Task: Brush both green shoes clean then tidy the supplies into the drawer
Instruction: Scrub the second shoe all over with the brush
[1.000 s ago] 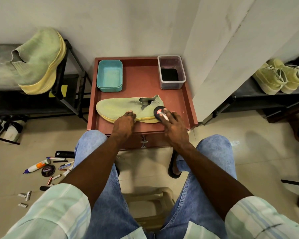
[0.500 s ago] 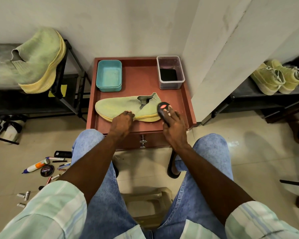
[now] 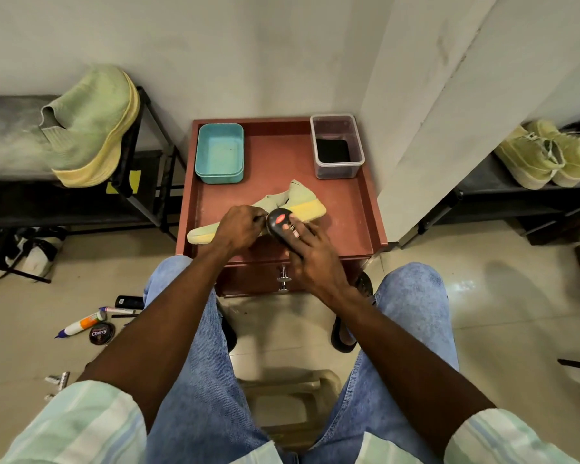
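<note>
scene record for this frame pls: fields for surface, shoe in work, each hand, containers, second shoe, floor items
surface: red-brown drawer table, drawer shut
shoe in work: green shoe on the table, tipped on its side, sole toward the right
left hand: left hand grips the shoe's mid part
right hand: right hand holds black brush against the shoe
containers: teal tub back left; clear tub back right
second shoe: other green shoe on the left rack
floor items: polish tin, tube, pens

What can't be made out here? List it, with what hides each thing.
Head view only:
- Brush bristles: face down, under its black back and the right hand.
- Green shoe middle: covered by the left hand.
- Drawer contents: shut front.
- Clear tub's dark contents: unidentifiable.
</note>
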